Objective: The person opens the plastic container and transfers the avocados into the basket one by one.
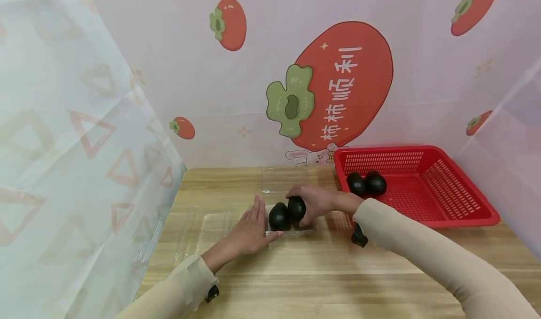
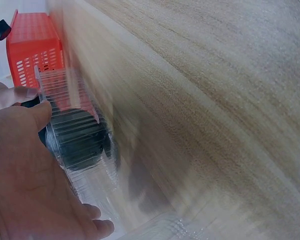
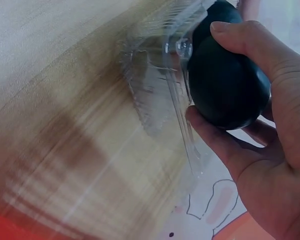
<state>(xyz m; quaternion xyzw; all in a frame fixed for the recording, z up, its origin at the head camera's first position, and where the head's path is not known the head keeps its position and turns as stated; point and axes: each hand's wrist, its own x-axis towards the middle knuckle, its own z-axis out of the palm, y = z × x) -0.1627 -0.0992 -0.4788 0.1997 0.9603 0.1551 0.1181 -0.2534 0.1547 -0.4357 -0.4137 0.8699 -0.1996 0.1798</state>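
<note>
My right hand [image 1: 316, 200] holds a black egg-shaped object [image 3: 227, 82] between thumb and fingers, over the right part of a clear plastic box [image 3: 172, 95]. A second black egg-shaped object [image 1: 279, 217] sits in the box's left part, right beside the held one. At the box's left side, my left hand [image 1: 249, 230] rests with its fingers straight and its thumb along the front edge. The clear lid [image 1: 281, 180] lies folded back toward the wall. Through the ribbed box wall, a dark rounded shape shows in the left wrist view.
A red plastic basket [image 1: 439, 223] stands at the right rear, with two more black egg-shaped objects [image 1: 375, 183] in its left corner. Another clear plastic container [image 1: 207, 225] lies open to the left on the wooden table [image 1: 304, 281]. A printed sheet [image 1: 253, 98] hangs behind.
</note>
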